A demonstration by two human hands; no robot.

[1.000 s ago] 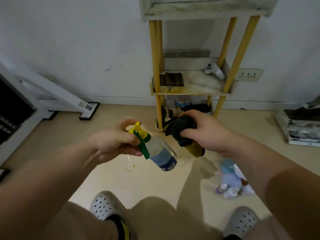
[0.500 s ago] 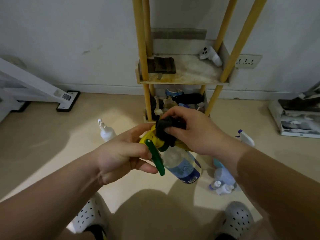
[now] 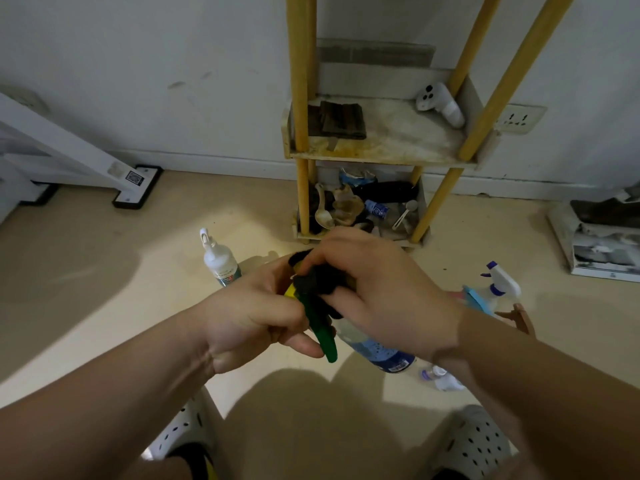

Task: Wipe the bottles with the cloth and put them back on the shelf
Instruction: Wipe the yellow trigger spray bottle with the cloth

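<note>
At centre left of the frame a white plastic bottle with a narrow flip nozzle [image 3: 219,258] stands upright on the beige floor, not yet picked up. Just right of it, near the middle, the left hand [image 3: 258,320] has its fingers curled round the neck of a clear plastic spray bottle with a blue label [image 3: 375,349]. The bottle is held in the air and tilts down to the lower right, its long green trigger [image 3: 321,329] poking out beside the thumb. The right hand [image 3: 379,294] pinches a dark bunched cloth [image 3: 317,282] and presses it onto the yellow spray head, so the wiping looks to be at the top of the bottle only. Above them the yellow-posted wooden shelf [image 3: 381,158] waits against the wall, its middle board stained. To the right a white spray bottle with purple trim [image 3: 503,285] and a small white bottle [image 3: 440,378] lie on the floor. The trigger is the main risk: rubbing hard there could squeeze it and spray liquid. Also, the grip sits high on the neck, so the body could twist loose and drop among the bottles below.
</note>
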